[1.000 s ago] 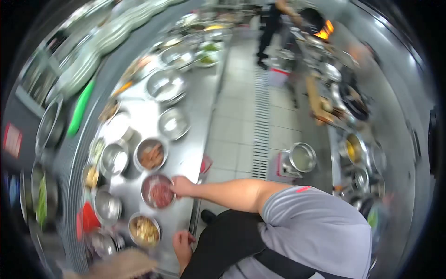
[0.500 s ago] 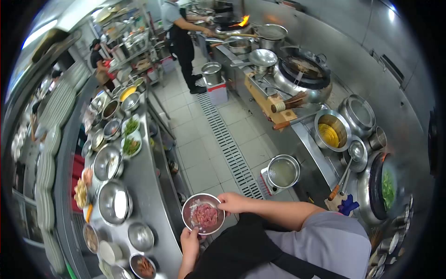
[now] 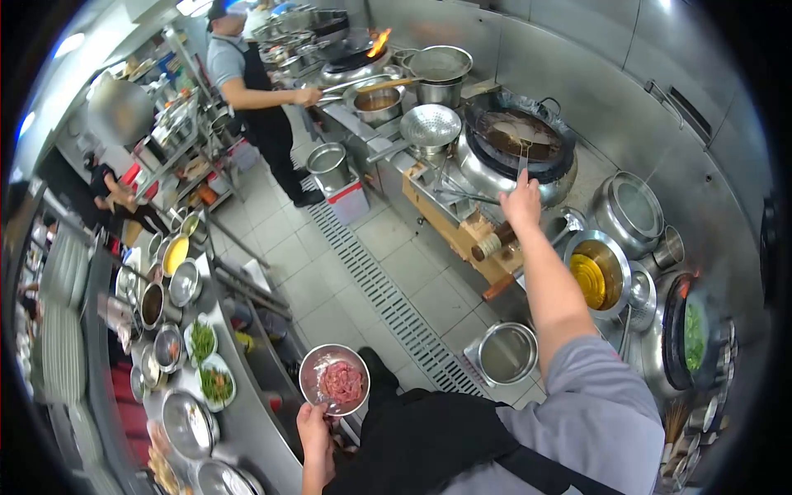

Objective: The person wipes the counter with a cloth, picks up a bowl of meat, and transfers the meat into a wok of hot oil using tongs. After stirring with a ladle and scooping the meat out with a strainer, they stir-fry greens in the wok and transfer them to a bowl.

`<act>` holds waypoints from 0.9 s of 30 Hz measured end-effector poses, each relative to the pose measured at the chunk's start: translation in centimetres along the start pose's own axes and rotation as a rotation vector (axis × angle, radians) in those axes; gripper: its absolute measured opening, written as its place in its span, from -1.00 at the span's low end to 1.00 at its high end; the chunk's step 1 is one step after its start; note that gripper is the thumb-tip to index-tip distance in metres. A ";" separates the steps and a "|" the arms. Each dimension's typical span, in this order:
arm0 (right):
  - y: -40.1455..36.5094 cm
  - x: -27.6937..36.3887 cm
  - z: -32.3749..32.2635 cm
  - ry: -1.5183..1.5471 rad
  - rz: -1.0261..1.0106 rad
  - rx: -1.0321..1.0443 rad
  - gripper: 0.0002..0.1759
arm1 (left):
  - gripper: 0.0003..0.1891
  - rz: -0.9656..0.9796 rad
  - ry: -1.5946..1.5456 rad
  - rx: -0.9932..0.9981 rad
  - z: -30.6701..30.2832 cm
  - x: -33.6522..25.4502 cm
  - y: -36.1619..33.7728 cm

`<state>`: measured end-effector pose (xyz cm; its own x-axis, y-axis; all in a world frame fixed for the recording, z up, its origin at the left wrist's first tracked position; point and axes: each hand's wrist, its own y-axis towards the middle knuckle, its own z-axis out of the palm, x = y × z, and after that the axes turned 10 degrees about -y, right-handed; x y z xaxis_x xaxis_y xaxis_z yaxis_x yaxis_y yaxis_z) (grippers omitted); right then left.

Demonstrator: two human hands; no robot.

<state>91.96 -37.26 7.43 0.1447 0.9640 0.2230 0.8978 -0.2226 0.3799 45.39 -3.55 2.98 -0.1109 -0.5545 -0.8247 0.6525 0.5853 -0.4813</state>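
My left hand [image 3: 316, 436] grips the near rim of a steel bowl [image 3: 307, 378], held level at my waist. Sliced raw meat [image 3: 341, 382] with a white coating lies inside it. My right arm stretches forward to the big wok [image 3: 487, 147], which holds dark liquid. Between the closed fingers of my right hand [image 3: 521, 206] is the end of a flat metal handle [image 3: 522, 164], which runs down toward the liquid. The far end of this utensil is hard to make out. A perforated strainer [image 3: 431, 125] rests on a pot left of the wok.
On the right stand a pot of yellow oil [image 3: 587, 276] and a wok with greens [image 3: 694, 338]. A bamboo brush [image 3: 493, 243] lies at the stove edge. A water pot [image 3: 506, 355] stands low beside me. Greens on plates [image 3: 216, 384] line the left counter. A co-worker [image 3: 247, 91] cooks ahead.
My right hand has left the bowl's rim and reached forward to the handle at the wok. My left hand keeps the bowl. The view has turned, and the co-worker appears more fully.
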 end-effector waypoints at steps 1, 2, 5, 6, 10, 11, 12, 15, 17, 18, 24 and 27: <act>1.7 0.2 0.4 -0.051 0.040 0.082 -0.15 | -0.88 -0.019 0.007 -0.011 0.9 -1.1 1.7; 2.6 0.3 1.0 -0.061 0.060 0.078 -0.15 | -0.88 -0.028 0.016 0.008 1.2 -1.8 3.8; 6.3 0.9 2.7 -0.130 0.194 0.319 -0.27 | -0.89 -0.044 0.100 0.119 3.0 -4.4 10.8; 7.7 -0.2 4.4 -0.121 0.216 0.277 -0.26 | -0.89 -0.047 0.098 0.142 3.6 -5.4 13.4; 13.1 -2.9 4.0 -0.161 0.267 0.194 -0.73 | -0.90 -0.056 0.169 0.266 6.9 -9.4 22.2; 13.1 -1.5 1.4 -0.154 0.281 0.159 -0.78 | -0.89 -0.053 0.192 0.327 7.5 -10.4 24.6; 14.7 -2.4 1.2 -0.253 0.288 0.299 -0.78 | -0.88 -0.048 0.211 0.391 8.5 -11.4 26.9; 16.3 -5.0 1.0 -0.030 0.461 0.373 -0.74 | -0.86 -0.042 0.316 0.498 12.6 -14.9 31.6; 15.2 -3.8 -0.8 0.584 0.629 0.344 -0.82 | -0.83 -0.025 0.338 0.553 15.7 -16.7 33.6; 15.0 -3.6 -0.9 0.589 0.642 0.331 -0.82 | -0.83 -0.023 0.347 0.570 17.2 -17.5 34.5; 13.9 -2.5 -1.6 0.515 0.468 0.499 -0.81 | -0.83 -0.008 0.320 0.645 23.2 -17.2 37.4; 12.6 -1.4 -2.5 0.440 0.380 0.517 -0.88 | -0.79 -0.041 0.321 0.650 25.0 -16.3 38.2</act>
<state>102.01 -41.80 14.16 0.3997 0.6646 0.6313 0.9154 -0.3257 -0.2367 90.86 13.06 5.41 -0.2940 -0.3093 -0.9044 0.9457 0.0428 -0.3221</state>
